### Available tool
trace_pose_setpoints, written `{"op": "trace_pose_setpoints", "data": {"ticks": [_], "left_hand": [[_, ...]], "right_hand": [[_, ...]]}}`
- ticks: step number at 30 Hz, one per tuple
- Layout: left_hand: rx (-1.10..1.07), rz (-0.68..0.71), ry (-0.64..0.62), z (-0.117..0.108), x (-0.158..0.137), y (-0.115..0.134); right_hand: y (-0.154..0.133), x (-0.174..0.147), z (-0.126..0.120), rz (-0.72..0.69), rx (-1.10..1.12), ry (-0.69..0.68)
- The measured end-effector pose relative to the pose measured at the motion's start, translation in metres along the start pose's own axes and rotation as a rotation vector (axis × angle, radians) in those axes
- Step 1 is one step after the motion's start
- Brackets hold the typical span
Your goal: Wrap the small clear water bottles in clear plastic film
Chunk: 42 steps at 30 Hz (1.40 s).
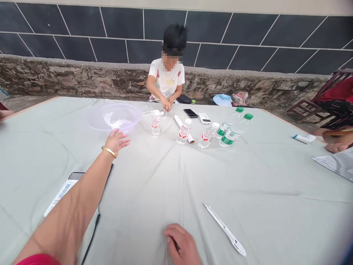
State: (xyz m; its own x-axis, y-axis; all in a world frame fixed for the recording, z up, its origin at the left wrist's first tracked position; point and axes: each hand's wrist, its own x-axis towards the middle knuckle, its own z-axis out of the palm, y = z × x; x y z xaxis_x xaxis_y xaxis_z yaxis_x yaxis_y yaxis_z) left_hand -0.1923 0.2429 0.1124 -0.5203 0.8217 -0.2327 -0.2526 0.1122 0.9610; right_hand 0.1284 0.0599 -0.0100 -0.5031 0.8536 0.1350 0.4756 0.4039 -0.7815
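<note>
The basin point(97, 118), a pale purple see-through one, stands on the worktop point(154, 187) at about 11 o'clock from the person's left hand point(115, 142). Its near rim lies just beyond the left fingers point(125, 141); whether they touch it cannot be told. Those fingers are loosely spread, with nothing between them, and point to about 2 o'clock. Something white shows inside the basin, either glare or contents. A bracelet point(109, 151) circles the left wrist, and under the forearm lie a white slab point(61, 195) and a black cable point(97, 220).

From the basin, three white-capped bottles point(183, 134) stand between 3 and 4 o'clock, with a white roll point(190, 138) lying behind the middle one. Two green-capped bottles point(231, 136) stand just beyond them. Farther back lie a phone point(190, 113) and a white device point(204, 118).

The right hand point(184, 244) rests at 5 o'clock from the left, fingers curled in; whether they hold anything cannot be told. A white pen point(224, 230) lies near it at 3 o'clock. Across the worktop, at 1 o'clock, a co-worker point(167, 82) has both hands together at a clear object.
</note>
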Motion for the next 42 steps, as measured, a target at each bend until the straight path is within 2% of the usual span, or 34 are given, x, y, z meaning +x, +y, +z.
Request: {"op": "trace_pose_setpoints", "data": {"ticks": [2, 4, 5, 6, 8, 11, 13, 16, 18, 20, 23, 26, 31, 34, 37, 39, 42], "left_hand": [[0.218, -0.026, -0.148, -0.008, -0.038, -0.036], [0.469, -0.071, -0.378, -0.018, -0.078, -0.074], [0.593, -0.064, -0.455, -0.023, -0.097, -0.092], [0.717, -0.021, -0.499, -0.028, -0.113, -0.109], [0.934, 0.164, -0.528, -0.038, -0.135, -0.133], [1.125, 0.415, -0.561, -0.045, -0.148, -0.150], [1.197, 0.523, -0.607, -0.045, -0.149, -0.152], [1.247, 0.588, -0.653, -0.042, -0.149, -0.150], [1.262, 0.590, -0.665, -0.039, -0.149, -0.149], [1.286, 0.576, -0.657, -0.038, -0.149, -0.149], [1.334, 0.534, -0.626, -0.038, -0.149, -0.152], [1.363, 0.498, -0.603, -0.038, -0.147, -0.154], [1.301, 0.443, -0.492, -0.037, -0.140, -0.149], [1.129, 0.356, -0.337, -0.035, -0.148, -0.148], [0.828, 0.270, -0.261, -0.029, -0.175, -0.154], [0.633, 0.215, -0.277, -0.021, -0.200, -0.162], [0.493, 0.180, -0.283, -0.008, -0.234, -0.175]], "right_hand": [[0.006, 0.036, 0.001, 0.051, 0.063, 0.018], [0.015, 0.092, 0.002, 0.070, 0.089, 0.084], [0.021, 0.126, 0.002, 0.092, 0.080, 0.148], [0.026, 0.162, 0.002, 0.128, 0.066, 0.208], [0.038, 0.236, 0.002, 0.219, 0.049, 0.309], [0.054, 0.331, 0.000, 0.319, 0.049, 0.434], [0.063, 0.379, 0.000, 0.299, 0.045, 0.490], [0.072, 0.426, -0.001, 0.298, 0.011, 0.500], [0.075, 0.438, -0.001, 0.335, -0.007, 0.477], [0.075, 0.433, -0.001, 0.354, -0.020, 0.465], [0.065, 0.393, -0.001, 0.341, -0.010, 0.425], [0.046, 0.325, -0.003, 0.315, 0.043, 0.320], [0.010, 0.177, -0.006, 0.205, 0.089, 0.230], [-0.005, 0.088, -0.005, 0.184, 0.125, 0.129], [-0.018, 0.024, -0.004, 0.139, 0.182, 0.021], [-0.025, 0.003, -0.003, 0.134, 0.217, -0.005], [-0.033, -0.003, -0.003, 0.148, 0.227, 0.027]]}}
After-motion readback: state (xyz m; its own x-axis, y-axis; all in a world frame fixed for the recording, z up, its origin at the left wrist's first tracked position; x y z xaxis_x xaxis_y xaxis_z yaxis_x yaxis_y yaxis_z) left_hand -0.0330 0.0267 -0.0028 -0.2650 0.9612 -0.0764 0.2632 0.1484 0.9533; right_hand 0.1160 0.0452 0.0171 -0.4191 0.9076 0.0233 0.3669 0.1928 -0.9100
